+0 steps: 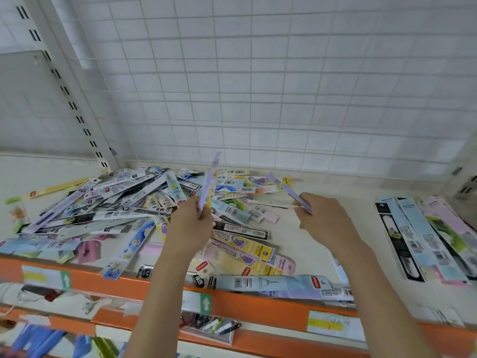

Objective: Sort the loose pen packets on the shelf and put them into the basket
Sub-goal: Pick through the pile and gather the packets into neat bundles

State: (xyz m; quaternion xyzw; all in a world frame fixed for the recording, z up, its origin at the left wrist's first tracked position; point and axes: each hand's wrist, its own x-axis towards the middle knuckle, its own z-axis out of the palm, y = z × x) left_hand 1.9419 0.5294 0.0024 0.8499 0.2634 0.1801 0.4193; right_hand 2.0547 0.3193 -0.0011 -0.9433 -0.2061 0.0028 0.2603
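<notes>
A big loose pile of pen packets [124,210] covers the left and middle of the cream shelf [333,200]. My left hand [192,224] is raised over the pile and grips a lilac packet [211,178] that stands almost upright. My right hand [324,218] pinches a second lilac packet [287,189], which slants up to the left. Several packets lie side by side in a neat row [423,236] at the shelf's right end. No basket is in view.
A white wire grid panel [258,86] backs the shelf, and a slotted upright [67,94] stands at the left. The orange front rail [258,306] carries price labels. Some packets overhang that rail. A lower shelf with more goods [211,325] shows below.
</notes>
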